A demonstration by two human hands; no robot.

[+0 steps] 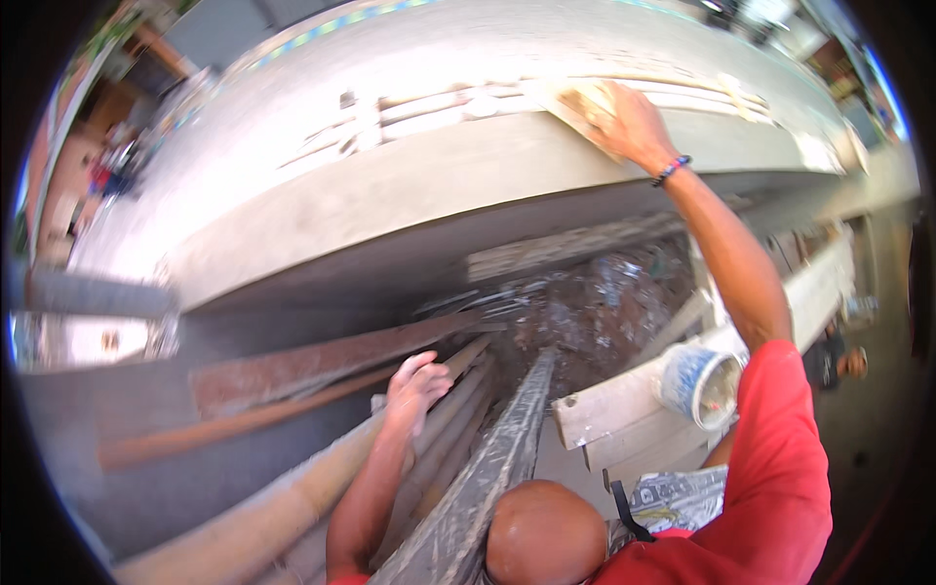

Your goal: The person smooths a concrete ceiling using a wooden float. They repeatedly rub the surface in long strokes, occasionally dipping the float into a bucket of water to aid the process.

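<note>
My right hand (639, 127) reaches far forward and grips a plastering float (582, 105), a flat board with a yellowish top. The float lies against the top of a smooth grey concrete ledge (419, 200), near its far edge; motion blurs it. A beaded bracelet (673, 171) circles my right wrist. My left hand (419, 388) is held lower and left, above round poles (341, 458). Its fingers are loosely bent and apart, dusted with pale powder, with no held object visible. A bare rounded knee (546, 534) shows at the bottom edge.
A white and blue bucket (700, 385) with greyish residue tilts on pale wooden planks (609, 405) at right. Beneath the ledge lies rubble (604, 302). A dusty beam (487, 468) and a reddish board (322, 366) slant through the middle. Another person (834, 361) is at far right.
</note>
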